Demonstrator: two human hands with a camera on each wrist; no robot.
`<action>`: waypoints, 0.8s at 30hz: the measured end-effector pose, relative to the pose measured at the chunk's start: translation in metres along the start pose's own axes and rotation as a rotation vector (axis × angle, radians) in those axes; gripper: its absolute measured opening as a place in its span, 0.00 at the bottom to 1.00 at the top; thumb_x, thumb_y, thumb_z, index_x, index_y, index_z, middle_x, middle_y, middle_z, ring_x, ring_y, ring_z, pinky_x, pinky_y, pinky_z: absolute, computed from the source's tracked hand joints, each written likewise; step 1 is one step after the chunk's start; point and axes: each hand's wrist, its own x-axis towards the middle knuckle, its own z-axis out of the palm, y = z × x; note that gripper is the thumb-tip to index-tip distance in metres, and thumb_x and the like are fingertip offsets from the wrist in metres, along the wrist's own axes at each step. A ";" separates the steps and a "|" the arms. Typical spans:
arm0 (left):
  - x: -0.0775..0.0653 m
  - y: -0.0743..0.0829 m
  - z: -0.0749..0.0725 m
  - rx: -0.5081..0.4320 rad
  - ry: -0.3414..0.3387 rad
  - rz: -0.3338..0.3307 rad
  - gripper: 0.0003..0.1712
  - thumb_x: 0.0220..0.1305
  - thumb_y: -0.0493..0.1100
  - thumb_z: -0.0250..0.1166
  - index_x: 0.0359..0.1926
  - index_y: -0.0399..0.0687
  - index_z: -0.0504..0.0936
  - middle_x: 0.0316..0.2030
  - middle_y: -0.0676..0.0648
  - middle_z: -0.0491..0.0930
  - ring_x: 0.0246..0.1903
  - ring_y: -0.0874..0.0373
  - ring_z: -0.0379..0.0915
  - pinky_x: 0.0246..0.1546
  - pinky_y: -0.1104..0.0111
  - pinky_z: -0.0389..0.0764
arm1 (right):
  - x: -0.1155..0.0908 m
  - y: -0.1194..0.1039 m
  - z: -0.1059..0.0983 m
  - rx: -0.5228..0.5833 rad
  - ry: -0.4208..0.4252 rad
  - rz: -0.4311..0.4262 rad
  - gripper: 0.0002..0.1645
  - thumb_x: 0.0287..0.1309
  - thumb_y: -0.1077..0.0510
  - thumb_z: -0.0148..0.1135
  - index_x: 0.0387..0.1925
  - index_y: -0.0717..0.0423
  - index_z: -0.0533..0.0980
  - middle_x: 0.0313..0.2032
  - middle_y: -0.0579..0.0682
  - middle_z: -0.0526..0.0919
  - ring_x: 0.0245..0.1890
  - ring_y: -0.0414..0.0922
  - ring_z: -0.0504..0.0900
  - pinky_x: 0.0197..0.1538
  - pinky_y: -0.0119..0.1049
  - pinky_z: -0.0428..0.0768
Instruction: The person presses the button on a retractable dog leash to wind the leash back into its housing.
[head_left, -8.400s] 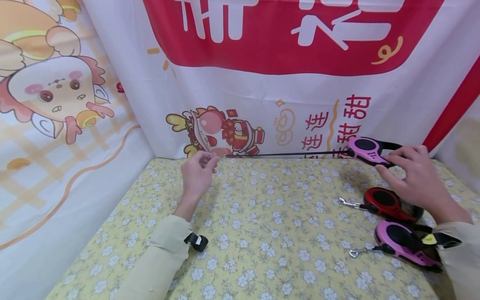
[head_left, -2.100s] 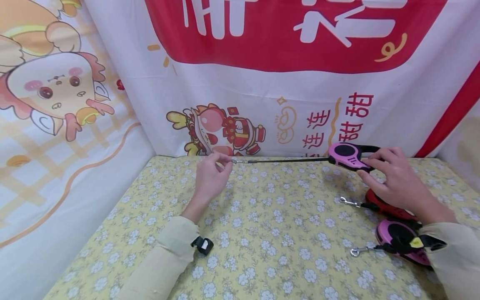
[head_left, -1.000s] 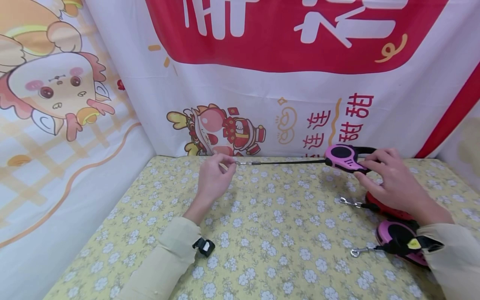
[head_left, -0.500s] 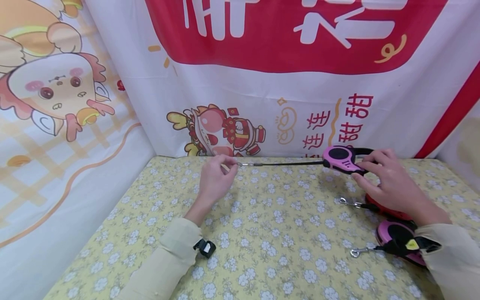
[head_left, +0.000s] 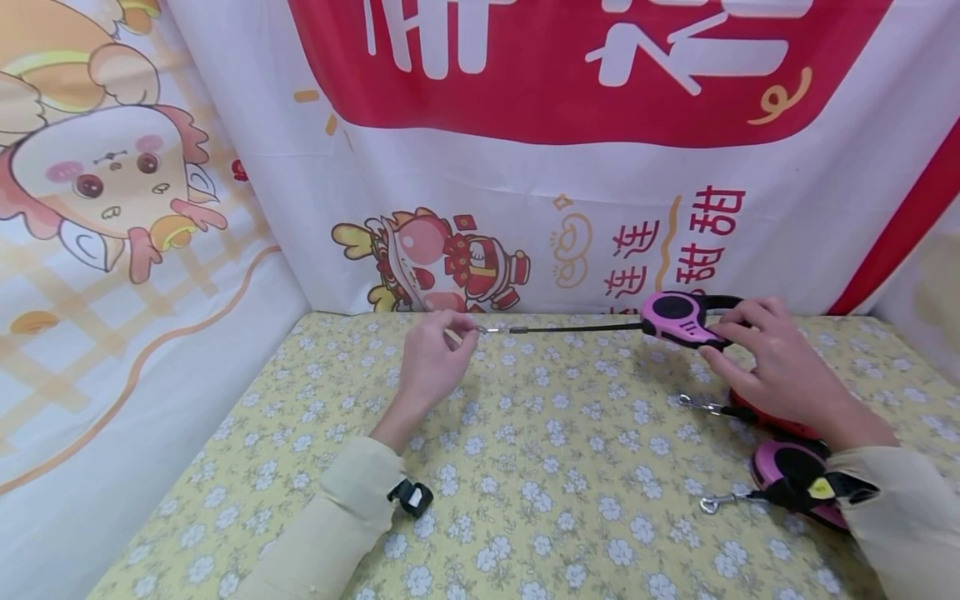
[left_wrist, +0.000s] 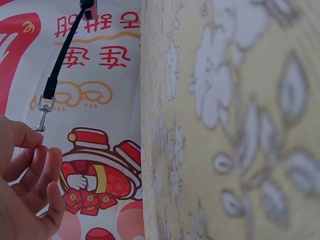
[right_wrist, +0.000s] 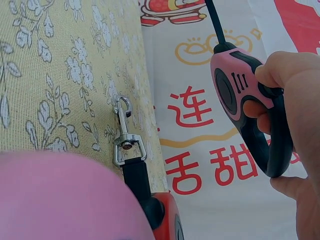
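Note:
My right hand holds a pink and black retractable dog leash above the back right of the table. In the right wrist view, fingers pass through its black loop handle and the thumb lies on top near the button. A black strap runs straight out leftward from the casing. At its end is a silver snap hook, whose tip my left hand pinches between thumb and forefinger. The left hand's other fingers are loosely bent, and its fingertips hide the hook's end.
Below my right hand lie a red retractable leash and a second pink one, their snap hooks pointing left. The forearm and sleeve partly cover both. A floral cloth covers the table, and a printed white curtain hangs behind it.
Since the earliest frame my hands have come closer together, the left moving right and the right moving left and down. The stretch of strap between them is shorter. The last second shows only slight drift.

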 end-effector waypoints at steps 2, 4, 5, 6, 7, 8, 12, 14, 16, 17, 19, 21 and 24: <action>0.000 0.000 0.001 0.000 0.002 0.009 0.05 0.71 0.41 0.67 0.44 0.48 0.88 0.39 0.49 0.86 0.31 0.57 0.79 0.34 0.67 0.82 | 0.000 0.000 0.000 0.000 0.006 -0.007 0.16 0.56 0.57 0.75 0.42 0.65 0.87 0.44 0.59 0.82 0.50 0.57 0.70 0.47 0.52 0.68; -0.001 0.001 0.002 0.001 0.002 0.017 0.05 0.71 0.41 0.67 0.44 0.48 0.88 0.38 0.48 0.86 0.30 0.57 0.79 0.34 0.67 0.82 | -0.001 0.001 0.000 0.000 0.010 -0.011 0.16 0.58 0.56 0.75 0.42 0.65 0.87 0.44 0.59 0.82 0.49 0.57 0.70 0.47 0.52 0.68; -0.001 0.001 0.002 0.000 0.001 0.020 0.05 0.71 0.41 0.67 0.44 0.47 0.88 0.39 0.48 0.86 0.31 0.57 0.79 0.34 0.67 0.82 | -0.001 0.001 0.000 0.001 0.012 -0.013 0.16 0.59 0.55 0.74 0.42 0.65 0.87 0.44 0.59 0.82 0.49 0.56 0.70 0.47 0.52 0.68; -0.001 0.002 0.003 0.001 0.000 0.021 0.05 0.71 0.41 0.67 0.44 0.47 0.88 0.39 0.48 0.86 0.30 0.57 0.80 0.34 0.67 0.82 | -0.001 0.001 0.000 0.003 0.015 -0.016 0.16 0.60 0.54 0.74 0.42 0.65 0.87 0.44 0.59 0.82 0.50 0.57 0.70 0.47 0.52 0.68; -0.001 0.003 0.003 0.001 -0.003 0.021 0.05 0.71 0.41 0.67 0.44 0.47 0.88 0.39 0.48 0.86 0.31 0.57 0.80 0.34 0.67 0.82 | -0.001 0.001 0.000 0.006 0.019 -0.020 0.17 0.61 0.54 0.74 0.42 0.65 0.87 0.44 0.60 0.82 0.49 0.57 0.70 0.47 0.52 0.68; -0.001 0.004 0.003 0.001 -0.005 0.021 0.06 0.71 0.41 0.67 0.44 0.47 0.88 0.39 0.48 0.86 0.31 0.57 0.80 0.34 0.67 0.81 | -0.001 0.001 0.000 0.009 0.023 -0.024 0.17 0.61 0.53 0.73 0.42 0.65 0.87 0.44 0.60 0.82 0.50 0.57 0.70 0.47 0.52 0.68; -0.003 0.008 0.003 -0.001 -0.015 0.005 0.06 0.70 0.41 0.68 0.45 0.47 0.88 0.39 0.48 0.86 0.32 0.56 0.80 0.35 0.68 0.82 | 0.000 0.000 0.000 0.008 0.029 -0.036 0.18 0.62 0.52 0.73 0.41 0.65 0.87 0.44 0.60 0.82 0.50 0.58 0.70 0.47 0.53 0.68; -0.003 0.009 0.003 -0.005 -0.020 -0.003 0.06 0.70 0.40 0.68 0.45 0.47 0.87 0.39 0.48 0.86 0.32 0.56 0.80 0.36 0.67 0.82 | 0.001 -0.001 0.000 0.005 0.024 -0.035 0.17 0.61 0.53 0.73 0.41 0.65 0.87 0.44 0.60 0.83 0.49 0.58 0.70 0.47 0.53 0.68; -0.003 0.010 0.003 -0.005 -0.025 -0.006 0.06 0.70 0.40 0.68 0.45 0.48 0.87 0.40 0.48 0.86 0.33 0.56 0.80 0.37 0.67 0.83 | 0.001 -0.002 0.001 0.000 0.018 -0.030 0.17 0.61 0.53 0.74 0.41 0.64 0.87 0.44 0.60 0.83 0.50 0.58 0.70 0.47 0.53 0.68; -0.004 0.010 0.003 -0.007 -0.028 -0.006 0.06 0.70 0.40 0.68 0.45 0.47 0.87 0.40 0.48 0.86 0.34 0.56 0.80 0.37 0.67 0.83 | 0.002 -0.003 0.000 0.003 0.016 -0.029 0.17 0.61 0.53 0.74 0.42 0.64 0.87 0.44 0.60 0.83 0.50 0.57 0.70 0.47 0.53 0.68; -0.004 0.010 0.003 -0.007 -0.033 -0.006 0.05 0.71 0.40 0.68 0.45 0.47 0.87 0.40 0.48 0.86 0.34 0.56 0.80 0.37 0.66 0.83 | 0.002 -0.005 0.000 0.008 0.018 -0.034 0.16 0.60 0.54 0.74 0.42 0.64 0.87 0.44 0.60 0.82 0.50 0.58 0.70 0.48 0.54 0.69; -0.004 0.011 0.004 -0.008 -0.039 -0.007 0.05 0.71 0.40 0.68 0.45 0.47 0.87 0.40 0.48 0.86 0.35 0.56 0.80 0.38 0.66 0.84 | 0.003 -0.006 0.000 0.011 0.019 -0.038 0.16 0.60 0.54 0.73 0.42 0.64 0.87 0.44 0.60 0.82 0.50 0.58 0.70 0.48 0.54 0.69; -0.005 0.014 0.004 -0.009 -0.043 -0.011 0.05 0.71 0.40 0.68 0.45 0.47 0.87 0.40 0.48 0.86 0.35 0.56 0.80 0.38 0.65 0.84 | 0.003 -0.008 -0.001 0.012 0.020 -0.041 0.16 0.61 0.54 0.73 0.42 0.64 0.87 0.44 0.60 0.82 0.51 0.58 0.70 0.48 0.54 0.69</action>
